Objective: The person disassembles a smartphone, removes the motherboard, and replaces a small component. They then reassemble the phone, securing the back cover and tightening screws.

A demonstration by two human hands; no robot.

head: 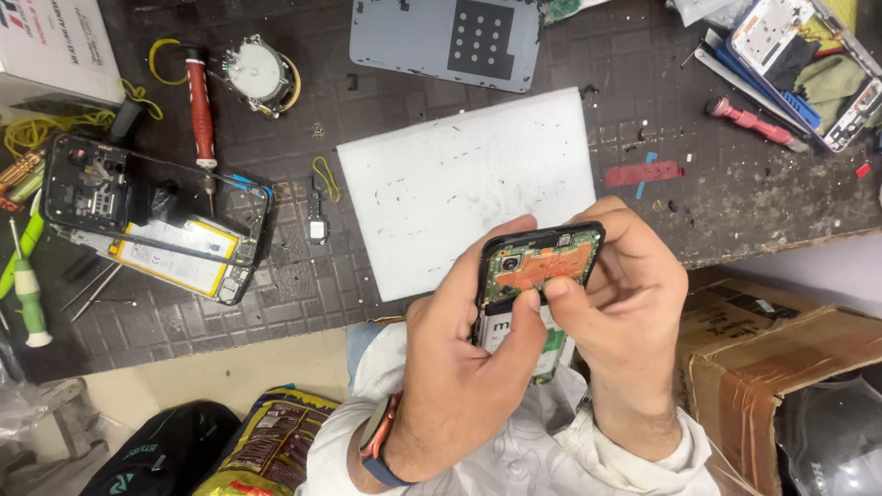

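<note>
I hold an opened black phone [537, 262] upright above the near edge of the workbench, its back cover off and an orange-brown shield over the circuit board showing. My left hand [459, 367] grips its lower left side, thumb across the body. My right hand [625, 312] wraps the right side, thumb and forefinger pinching at the board near the middle. A watch with an orange strap [381, 432] is on my left wrist.
A white mat [441, 184] lies on the dark bench. At left lie another opened phone with a yellow battery [156, 220], a red screwdriver [200, 101], a green-handled screwdriver [30, 298] and a small round motor [257, 73]. A grey back cover [404, 37] lies at top. A cardboard box [781, 358] stands at right.
</note>
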